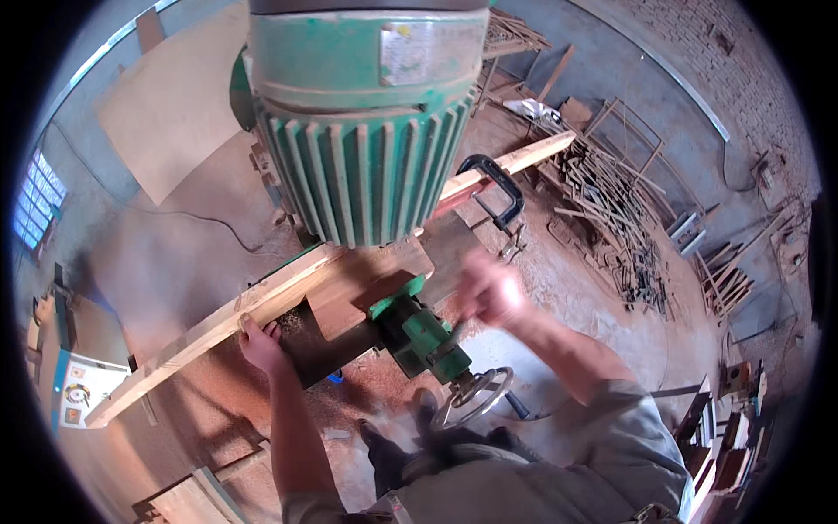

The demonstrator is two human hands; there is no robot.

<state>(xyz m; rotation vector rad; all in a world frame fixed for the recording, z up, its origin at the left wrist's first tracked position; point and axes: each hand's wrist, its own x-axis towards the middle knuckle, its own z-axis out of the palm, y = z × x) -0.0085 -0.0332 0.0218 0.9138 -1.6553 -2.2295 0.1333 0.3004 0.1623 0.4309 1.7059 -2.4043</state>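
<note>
A long pale wooden beam lies across the machine table, running from lower left to beyond the motor. My left hand grips its near edge, the thumb up against the side. A green clamp presses toward a brown wooden block in front of the beam. My right hand, smeared by motion, is closed at the top of a thin lever on that clamp. Below it sits a metal handwheel. The big green ribbed motor hides the beam's middle.
A black C-clamp holds a wooden piece at the table's far right. Piles of thin wooden strips lie on the dusty floor to the right. A pale sheet leans on the far left wall. Boards lie at lower left.
</note>
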